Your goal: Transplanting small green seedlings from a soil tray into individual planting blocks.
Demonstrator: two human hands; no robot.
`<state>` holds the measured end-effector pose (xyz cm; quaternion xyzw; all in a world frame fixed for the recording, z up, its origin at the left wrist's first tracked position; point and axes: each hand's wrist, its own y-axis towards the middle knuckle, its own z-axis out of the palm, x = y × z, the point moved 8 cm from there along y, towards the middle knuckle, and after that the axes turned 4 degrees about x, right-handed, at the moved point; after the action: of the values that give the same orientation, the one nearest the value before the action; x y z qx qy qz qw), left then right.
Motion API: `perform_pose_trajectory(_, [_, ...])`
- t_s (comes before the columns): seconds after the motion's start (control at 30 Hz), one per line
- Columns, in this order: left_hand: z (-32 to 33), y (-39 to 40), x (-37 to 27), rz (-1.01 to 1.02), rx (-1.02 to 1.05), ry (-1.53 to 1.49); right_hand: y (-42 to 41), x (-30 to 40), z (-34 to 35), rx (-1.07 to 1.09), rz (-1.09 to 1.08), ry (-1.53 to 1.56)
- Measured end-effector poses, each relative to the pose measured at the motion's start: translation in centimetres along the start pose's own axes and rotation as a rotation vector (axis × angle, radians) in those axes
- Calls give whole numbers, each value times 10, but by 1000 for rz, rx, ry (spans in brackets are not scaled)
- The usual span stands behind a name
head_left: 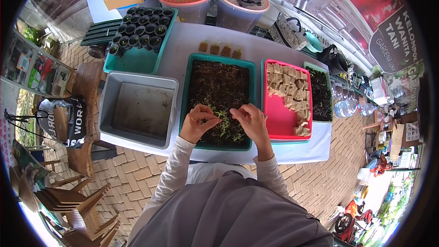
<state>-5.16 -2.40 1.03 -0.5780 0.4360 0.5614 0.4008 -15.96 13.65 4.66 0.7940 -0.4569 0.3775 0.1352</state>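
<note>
A green tray (253, 75) of dark soil with small seedlings (224, 123) lies before me. Over its near part, my left hand (201, 122) has thumb and forefinger pinched together beside the seedlings; whether a stem is between them is too small to tell. My right hand (251, 120) hovers at the tray's right side, thumb and fingers close together; what they hold, if anything, cannot be made out. Behind the tray, several brown plugs with seedlings (215, 47) stand in a row. To the right, a pink tray (279, 118) holds rows of brown fibrous plugs (291, 82).
A grey plastic tub (173, 109) stands at the left. Behind it is a teal tray (132, 62) of black pots (139, 30). A narrow tray of dark soil and plants (319, 92) is at the far right. Lidded bins (240, 10) stand behind the white-covered table (178, 41).
</note>
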Motion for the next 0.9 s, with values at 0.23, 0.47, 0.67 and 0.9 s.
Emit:
perform_pose_trajectory(0.23, [6, 0, 11, -39, 64, -309, -5, 5, 5, 4, -58, -55])
perform_pose_trajectory(0.47, [4, -1, 12, -27, 54, -262, -5, 3, -6, -69, -68, -59])
perform_pose_trajectory(0.67, [1, 0, 13, -21, 29, -163, -3, -2, -7, -32, -17, -63])
perform_pose_trajectory(0.9, [3, 2, 13, -15, 27, -206, -1, -6, 1, 0, -43, 87])
